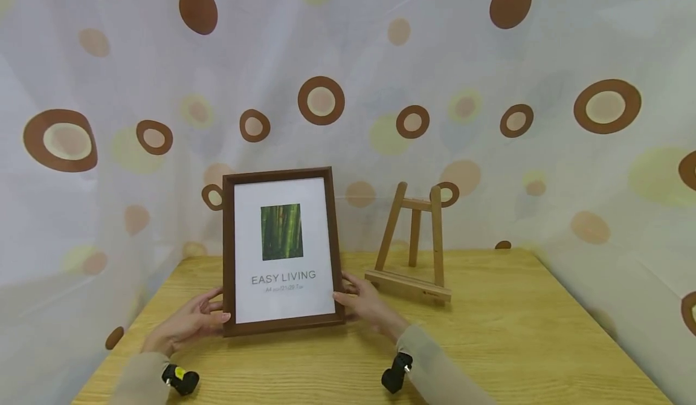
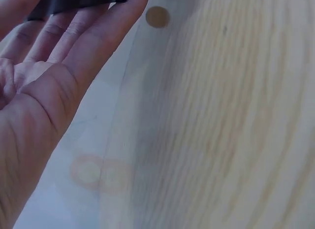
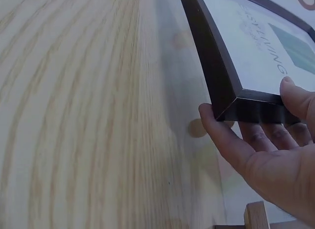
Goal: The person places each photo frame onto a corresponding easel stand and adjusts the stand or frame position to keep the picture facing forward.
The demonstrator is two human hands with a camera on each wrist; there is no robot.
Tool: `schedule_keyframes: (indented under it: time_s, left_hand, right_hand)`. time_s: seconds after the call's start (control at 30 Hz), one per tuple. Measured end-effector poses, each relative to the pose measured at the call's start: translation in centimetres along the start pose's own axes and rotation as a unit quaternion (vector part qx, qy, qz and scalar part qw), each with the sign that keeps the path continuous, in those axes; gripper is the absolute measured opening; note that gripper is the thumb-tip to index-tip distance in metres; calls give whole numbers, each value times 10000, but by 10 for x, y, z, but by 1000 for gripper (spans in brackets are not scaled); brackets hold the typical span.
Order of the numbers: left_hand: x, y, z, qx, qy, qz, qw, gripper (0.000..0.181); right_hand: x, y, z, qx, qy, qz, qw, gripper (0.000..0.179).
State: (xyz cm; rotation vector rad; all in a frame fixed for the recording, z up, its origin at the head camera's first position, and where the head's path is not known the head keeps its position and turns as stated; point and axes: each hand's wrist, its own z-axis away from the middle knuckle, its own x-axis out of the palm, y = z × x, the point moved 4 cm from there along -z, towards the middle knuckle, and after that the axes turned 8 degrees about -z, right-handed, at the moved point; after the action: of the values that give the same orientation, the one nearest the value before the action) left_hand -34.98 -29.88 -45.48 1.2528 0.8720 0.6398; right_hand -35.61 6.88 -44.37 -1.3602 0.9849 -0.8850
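Observation:
Both hands hold a brown picture frame by its two sides, a little tilted, with its printed front toward the head camera. My left hand grips the left side low down, thumb on the front edge; its fingers reach to a dark edge at the top of the left wrist view. On the other side, my right hand grips near the lower corner, thumb over the front. In the right wrist view the frame's corner is off the table, with the right fingers behind it. A small wooden easel stands to its right.
The light wood table stretches under the arms and out to the right. Behind it hangs a white curtain with brown and yellow spots, which also runs along both sides.

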Motion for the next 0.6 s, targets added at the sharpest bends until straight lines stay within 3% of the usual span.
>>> schedule_keyframes:
  time_s: [0.2,0.47,0.6]
  left_hand:
    - [5,4,-12,80,155,-50,9998,87]
    - [17,11,-32,270,233,-65,9993,82]
    - [24,16,-41,325,344,-222,9986,80]
  right_hand:
    - [-12,-1,1,-21,-177,-350,9992,82]
    - [-32,-2,6,4,190,-59,9998,82]
    - [-42,-3,8,-13,255,-295,9992,80]
